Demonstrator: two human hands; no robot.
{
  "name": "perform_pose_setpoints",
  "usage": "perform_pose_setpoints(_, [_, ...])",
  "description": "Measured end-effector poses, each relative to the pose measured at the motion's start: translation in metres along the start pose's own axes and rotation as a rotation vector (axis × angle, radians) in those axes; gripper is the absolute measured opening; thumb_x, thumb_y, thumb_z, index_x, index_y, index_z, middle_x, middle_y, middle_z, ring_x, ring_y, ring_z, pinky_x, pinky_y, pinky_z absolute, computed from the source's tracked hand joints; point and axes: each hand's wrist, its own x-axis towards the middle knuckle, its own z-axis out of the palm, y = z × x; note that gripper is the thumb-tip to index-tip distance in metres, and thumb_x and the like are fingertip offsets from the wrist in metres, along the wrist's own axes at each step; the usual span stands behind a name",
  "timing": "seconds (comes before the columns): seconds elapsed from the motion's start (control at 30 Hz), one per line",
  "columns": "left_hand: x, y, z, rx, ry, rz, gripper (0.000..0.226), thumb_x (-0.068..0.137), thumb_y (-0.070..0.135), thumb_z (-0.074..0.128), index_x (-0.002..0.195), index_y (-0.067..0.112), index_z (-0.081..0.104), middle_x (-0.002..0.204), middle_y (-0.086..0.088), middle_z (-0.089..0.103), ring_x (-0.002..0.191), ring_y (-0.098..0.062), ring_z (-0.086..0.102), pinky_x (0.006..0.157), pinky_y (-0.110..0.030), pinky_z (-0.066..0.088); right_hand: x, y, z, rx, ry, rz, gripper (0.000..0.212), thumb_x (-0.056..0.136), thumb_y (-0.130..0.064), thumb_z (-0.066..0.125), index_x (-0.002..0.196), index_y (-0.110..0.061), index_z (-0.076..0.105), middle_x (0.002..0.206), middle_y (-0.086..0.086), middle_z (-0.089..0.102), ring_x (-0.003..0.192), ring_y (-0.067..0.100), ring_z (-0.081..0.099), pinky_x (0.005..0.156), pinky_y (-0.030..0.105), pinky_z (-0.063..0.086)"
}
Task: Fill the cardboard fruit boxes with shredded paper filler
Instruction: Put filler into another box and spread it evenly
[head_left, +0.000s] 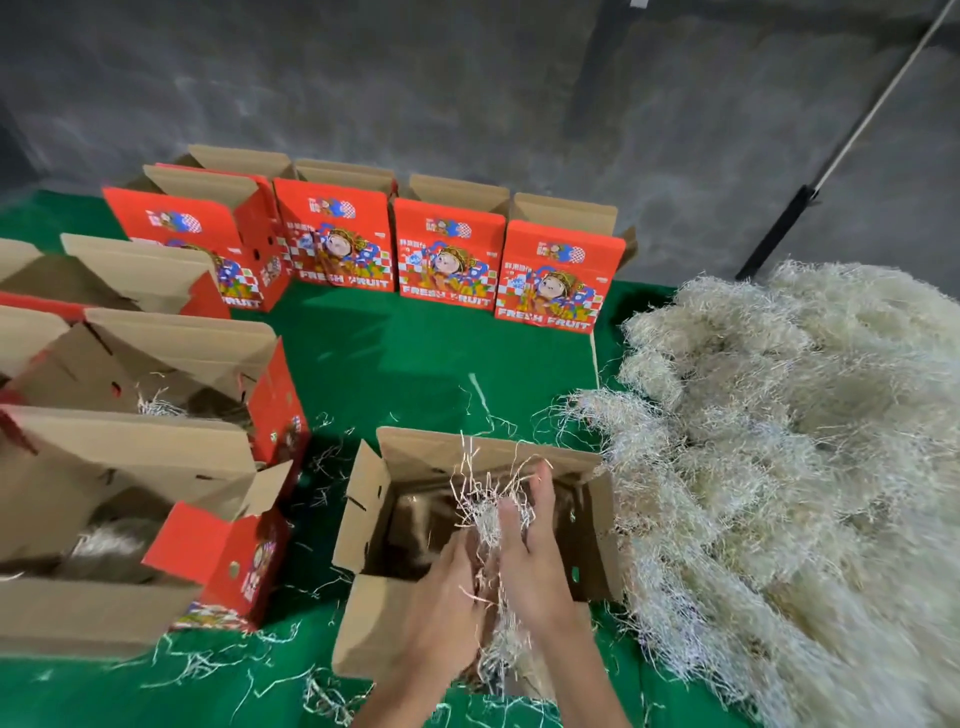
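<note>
An open cardboard fruit box (363, 514) stands on the green cloth right in front of me, its flaps up. Both my hands reach into it with a bundle of shredded paper (485, 512) pressed between them. My left hand (447, 587) holds the bundle from the left, and my right hand (532, 545) from the right with its fingers straight. Paper strands stick up above the hands and hang down over the box's near flap. The inside of the box is dark, with little filler visible at the bottom.
A big heap of shredded paper (789, 447) lies to the right. Several red "FRESH FRUIT" boxes (447, 260) stand in a row at the back. More open boxes (130, 467) sit at the left, some holding filler. Loose strands litter the green cloth (395, 364).
</note>
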Motion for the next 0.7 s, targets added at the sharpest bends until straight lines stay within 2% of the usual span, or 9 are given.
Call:
perform_pose_setpoints(0.1, [-0.001, -0.005, 0.013, -0.064, 0.104, -0.033, 0.075, 0.095, 0.006, 0.062, 0.157, 0.026, 0.025, 0.156, 0.005, 0.039, 0.134, -0.005, 0.046, 0.106, -0.011, 0.039, -0.002, 0.015, 0.006, 0.005, 0.051, -0.008, 0.067, 0.094, -0.075, 0.034, 0.144, -0.069, -0.010, 0.159, -0.037, 0.003, 0.143, -0.013, 0.015, 0.119, 0.028, 0.022])
perform_pose_setpoints(0.17, [0.007, -0.002, 0.007, -0.170, 0.210, -0.091, 0.055, 0.094, 0.005, 0.062, 0.142, 0.028, 0.045, 0.129, 0.000, 0.061, 0.112, -0.007, 0.058, 0.084, -0.003, 0.042, 0.002, 0.024, 0.008, 0.061, 0.039, 0.044, 0.067, 0.091, -0.080, 0.033, 0.146, -0.068, -0.003, 0.158, -0.034, 0.013, 0.146, -0.002, 0.017, 0.120, 0.035, 0.017])
perform_pose_setpoints(0.23, [0.015, 0.003, -0.001, -0.367, 0.277, -0.133, 0.033, 0.100, 0.005, 0.055, 0.123, 0.028, 0.058, 0.105, 0.002, 0.068, 0.099, -0.013, 0.066, 0.075, -0.009, 0.048, 0.008, 0.029, 0.008, 0.128, 0.018, 0.133, 0.068, 0.087, -0.086, 0.031, 0.149, -0.063, 0.014, 0.155, -0.026, 0.028, 0.144, 0.006, 0.030, 0.120, 0.041, 0.022])
perform_pose_setpoints(0.33, [0.025, 0.010, -0.011, -0.770, 0.260, -0.385, 0.035, 0.110, 0.017, 0.033, 0.126, 0.033, 0.060, 0.127, -0.001, 0.063, 0.116, -0.004, 0.060, 0.093, -0.016, 0.048, 0.016, 0.035, 0.009, 0.195, 0.020, 0.193, 0.076, 0.082, -0.091, 0.028, 0.145, -0.049, 0.041, 0.134, -0.025, 0.055, 0.124, 0.000, 0.050, 0.111, 0.032, 0.039])
perform_pose_setpoints(0.4, [0.028, 0.003, -0.012, -0.976, 0.206, -0.533, 0.041, 0.111, 0.022, 0.030, 0.149, 0.010, 0.041, 0.149, -0.017, 0.045, 0.139, -0.024, 0.042, 0.111, -0.034, 0.032, 0.015, 0.034, 0.014, 0.089, 0.039, 0.153, 0.069, 0.088, -0.083, 0.033, 0.140, -0.041, 0.048, 0.105, -0.029, 0.058, 0.102, -0.005, 0.054, 0.096, 0.022, 0.045])
perform_pose_setpoints(0.5, [0.042, 0.016, -0.017, -1.131, 0.170, -0.602, 0.052, 0.108, 0.029, 0.038, 0.147, -0.005, 0.040, 0.147, -0.029, 0.044, 0.136, -0.041, 0.043, 0.115, -0.047, 0.032, 0.016, 0.023, 0.020, -0.050, 0.147, 0.068, 0.051, 0.100, -0.055, 0.038, 0.138, -0.022, 0.047, 0.119, -0.015, 0.061, 0.111, 0.005, 0.059, 0.105, 0.036, 0.047])
perform_pose_setpoints(0.57, [0.040, 0.027, -0.021, -1.107, 0.179, -0.498, 0.062, 0.101, 0.045, 0.046, 0.148, 0.004, 0.041, 0.142, -0.014, 0.052, 0.132, -0.036, 0.048, 0.115, -0.045, 0.033, 0.023, 0.009, 0.020, -0.062, 0.244, 0.040, 0.046, 0.101, -0.051, 0.038, 0.131, -0.019, 0.050, 0.116, -0.005, 0.064, 0.104, 0.008, 0.061, 0.098, 0.035, 0.049])
perform_pose_setpoints(0.63, [0.041, 0.030, -0.026, -0.823, 0.186, -0.391, 0.071, 0.098, 0.058, 0.047, 0.155, 0.018, 0.030, 0.136, 0.004, 0.043, 0.134, -0.024, 0.042, 0.114, -0.043, 0.030, 0.031, -0.002, 0.018, -0.062, 0.297, 0.064, 0.056, 0.100, -0.051, 0.039, 0.141, -0.013, 0.046, 0.132, 0.000, 0.060, 0.121, 0.016, 0.058, 0.104, 0.032, 0.045])
perform_pose_setpoints(0.7, [0.051, 0.030, -0.035, -0.554, 0.254, -0.257, 0.074, 0.096, 0.061, 0.050, 0.151, 0.014, 0.037, 0.131, 0.011, 0.046, 0.127, -0.014, 0.043, 0.115, -0.048, 0.033, 0.039, -0.008, 0.016, -0.080, 0.282, 0.070, 0.057, 0.105, -0.041, 0.041, 0.150, -0.007, 0.037, 0.143, 0.002, 0.052, 0.139, 0.023, 0.045, 0.114, 0.032, 0.034])
